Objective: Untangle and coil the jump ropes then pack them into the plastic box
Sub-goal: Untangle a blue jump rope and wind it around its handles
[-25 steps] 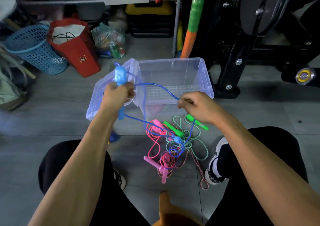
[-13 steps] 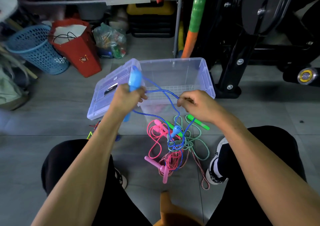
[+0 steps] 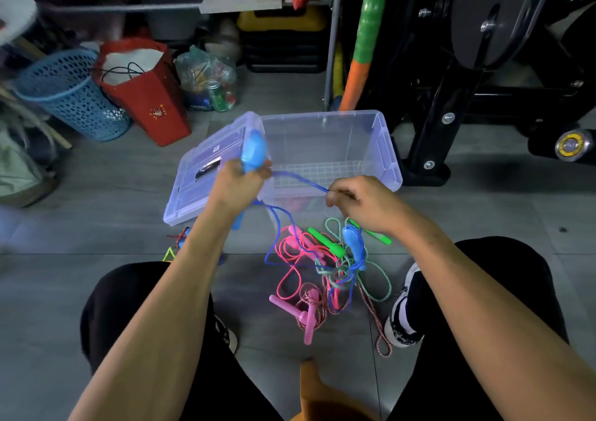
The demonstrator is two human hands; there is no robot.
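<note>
I observe the left hand [image 3: 237, 183] clenched around a blue handle [image 3: 254, 151], held up in front of the clear plastic box [image 3: 385, 140]. The blue rope [image 3: 298, 180] runs from that hand to the right hand [image 3: 364, 203], which pinches it between thumb and fingers. Below, the rope drops into a tangled pile of jump ropes [image 3: 325, 272] on the floor between my knees, just in front of the box: pink, green and braided cords, with the second blue handle [image 3: 353, 238] lying among them. The box lid [image 3: 206, 170] leans against the box's left side.
</note>
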